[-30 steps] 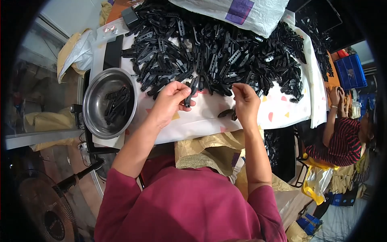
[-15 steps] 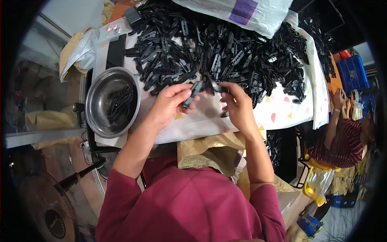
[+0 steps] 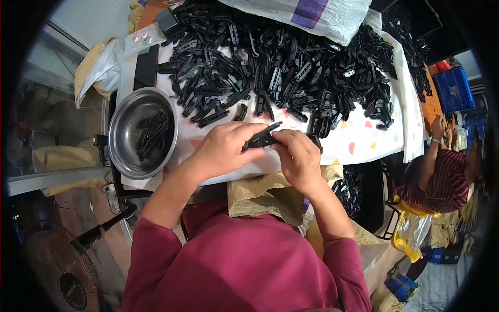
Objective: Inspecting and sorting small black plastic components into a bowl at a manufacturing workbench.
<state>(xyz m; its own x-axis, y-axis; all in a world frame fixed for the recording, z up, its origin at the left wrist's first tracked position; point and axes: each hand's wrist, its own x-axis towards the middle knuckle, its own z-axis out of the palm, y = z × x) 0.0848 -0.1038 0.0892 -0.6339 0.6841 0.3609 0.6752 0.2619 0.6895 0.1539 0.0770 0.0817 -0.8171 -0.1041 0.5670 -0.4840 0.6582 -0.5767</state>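
Note:
My left hand [image 3: 222, 151] is closed around a narrow black plastic part [image 3: 258, 139] above the table's near edge. From the other side my right hand [image 3: 299, 156] pinches the same part near its end, thumb and fingers together. A thin piece sticks up from it between the hands; whether it is one part or two fitted together I cannot tell. Just beyond the hands spreads a big pile of similar long black parts [image 3: 275, 78], several with slotted faces. On the left stands a round steel bowl [image 3: 117, 148] with several such black parts inside.
The table wears a white patterned cloth [image 3: 364, 140]. A white woven sack [image 3: 332, 21] lies on the pile's far side. An open brown sack [image 3: 260, 195] sits below the near edge. A standing fan [image 3: 65, 270] is lower left. Another person [image 3: 442, 177] in stripes sits at right.
Both hands have come together and nearer to me. The part in the left hand has turned sideways, and the right hand now grips it too.

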